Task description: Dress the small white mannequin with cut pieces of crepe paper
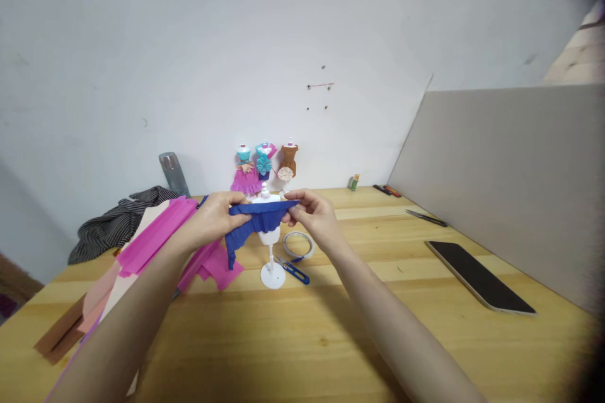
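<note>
The left hand [216, 217] and right hand [317, 217] both pinch a blue frilly strip [259, 220], held across the front of a little white dummy [270, 237] standing on the tabletop [265, 346] beside blue snips [296, 272].

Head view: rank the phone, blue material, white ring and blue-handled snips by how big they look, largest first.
1. Phone
2. Blue material
3. White ring and blue-handled snips: too alike to rank, one being round, the other long and thin.
</note>
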A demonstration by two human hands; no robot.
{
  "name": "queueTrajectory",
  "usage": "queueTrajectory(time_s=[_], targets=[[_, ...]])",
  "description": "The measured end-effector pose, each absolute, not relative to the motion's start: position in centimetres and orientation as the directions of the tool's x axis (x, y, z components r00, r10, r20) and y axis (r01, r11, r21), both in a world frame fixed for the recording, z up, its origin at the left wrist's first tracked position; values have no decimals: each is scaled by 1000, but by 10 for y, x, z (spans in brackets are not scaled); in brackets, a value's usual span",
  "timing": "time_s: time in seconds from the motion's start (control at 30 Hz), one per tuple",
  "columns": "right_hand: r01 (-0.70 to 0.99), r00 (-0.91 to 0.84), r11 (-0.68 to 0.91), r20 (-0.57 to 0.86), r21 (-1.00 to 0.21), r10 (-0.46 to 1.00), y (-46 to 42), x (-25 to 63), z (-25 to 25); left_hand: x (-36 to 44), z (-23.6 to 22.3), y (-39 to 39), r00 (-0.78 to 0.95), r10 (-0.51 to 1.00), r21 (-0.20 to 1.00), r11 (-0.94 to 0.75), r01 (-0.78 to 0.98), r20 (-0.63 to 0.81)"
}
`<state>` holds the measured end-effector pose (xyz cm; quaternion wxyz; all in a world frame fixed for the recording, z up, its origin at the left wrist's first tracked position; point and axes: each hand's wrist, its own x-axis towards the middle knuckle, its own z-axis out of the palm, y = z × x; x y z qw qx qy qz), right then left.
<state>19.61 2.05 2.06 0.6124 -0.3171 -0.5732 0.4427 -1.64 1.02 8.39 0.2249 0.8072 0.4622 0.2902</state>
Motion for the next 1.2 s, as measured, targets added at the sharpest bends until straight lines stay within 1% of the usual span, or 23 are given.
queueTrajectory(time_s=[0.17,0.37,0.6,0.83,1.1,1.2], targets=[[-96,-57,422,428,-901,902,24,199,23,-15,84,11,445,860,659,-487,573,249],[-80,-90,433,439,-898,894,28,197,28,-14,84,13,443,852,682,-501,532,280],[-103,-75,435,443,-894,893,32,196,24,-15,83,18,449,851,675,-502,541,273],[-113,-73,455,464,-883,883,32,196,24,-16,83,18,434,857,634,-503,588,278],[-136,-78,461,473,-877,877,32,198,22,-16,83,16,432,872,680,-462,570,230],[-142,-82,467,480,-873,873,31,199,22,-17,83,16,430,874,676,-458,577,226]])
